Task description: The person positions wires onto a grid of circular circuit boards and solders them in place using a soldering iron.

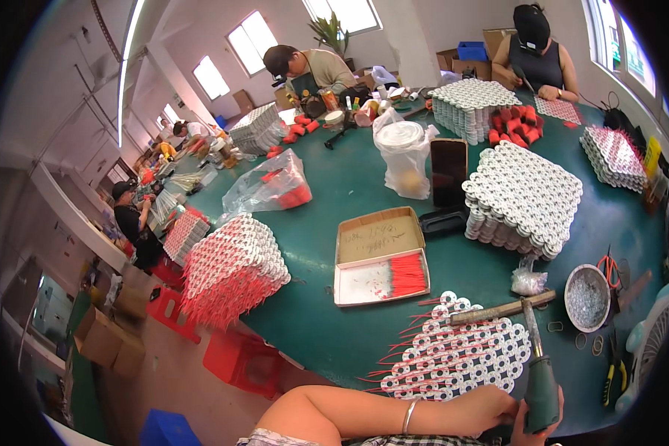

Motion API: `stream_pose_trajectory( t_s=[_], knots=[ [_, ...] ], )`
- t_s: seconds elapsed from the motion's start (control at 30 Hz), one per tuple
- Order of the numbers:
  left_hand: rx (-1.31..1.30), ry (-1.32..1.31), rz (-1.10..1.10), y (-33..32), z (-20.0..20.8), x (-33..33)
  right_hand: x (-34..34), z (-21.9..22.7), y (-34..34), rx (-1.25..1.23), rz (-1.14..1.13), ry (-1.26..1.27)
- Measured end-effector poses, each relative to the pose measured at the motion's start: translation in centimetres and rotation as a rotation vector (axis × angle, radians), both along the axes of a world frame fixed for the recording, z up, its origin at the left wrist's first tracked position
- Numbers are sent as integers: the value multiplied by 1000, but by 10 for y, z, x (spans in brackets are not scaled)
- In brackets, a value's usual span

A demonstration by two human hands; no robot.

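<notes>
Hammer (537, 355) sits in the right hand (531, 409), fingers wrapped tight around the green handle, head resting on the white-and-red tube mat (453, 357) just ahead. I'd keep taps light and square, probably. Left hand's not showing, so can't tell.

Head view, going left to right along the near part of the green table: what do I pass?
Red-and-white stacked block → open cardboard box of red sticks → flat layer of white rings → hammer → metal bowl → pliers.

Green table (349, 186) — white disc stacks (524, 195), open box (381, 256).
</notes>
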State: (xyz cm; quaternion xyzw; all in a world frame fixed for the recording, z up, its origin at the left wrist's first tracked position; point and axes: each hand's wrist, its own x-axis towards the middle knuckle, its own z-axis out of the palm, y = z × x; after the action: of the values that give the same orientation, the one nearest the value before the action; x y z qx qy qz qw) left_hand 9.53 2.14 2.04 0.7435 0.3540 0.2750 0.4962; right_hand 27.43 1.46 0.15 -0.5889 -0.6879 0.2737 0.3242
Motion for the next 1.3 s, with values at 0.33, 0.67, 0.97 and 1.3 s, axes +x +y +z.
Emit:
stream_pose_trajectory(
  t_s=[0.33,0.67,0.97,1.3],
  knots=[
    [158,186,-202,5,3,3,15,-53,-8,356,-169,275],
    [386,291,213,14,0,-58,43,3,-41,-391,38,665],
    [636,634,430,14,-4,-66,69,-41,-90,-357,113,196],
    [761,674,369,29,-15,-61,41,-22,-66,-243,162,538]
  ],
)
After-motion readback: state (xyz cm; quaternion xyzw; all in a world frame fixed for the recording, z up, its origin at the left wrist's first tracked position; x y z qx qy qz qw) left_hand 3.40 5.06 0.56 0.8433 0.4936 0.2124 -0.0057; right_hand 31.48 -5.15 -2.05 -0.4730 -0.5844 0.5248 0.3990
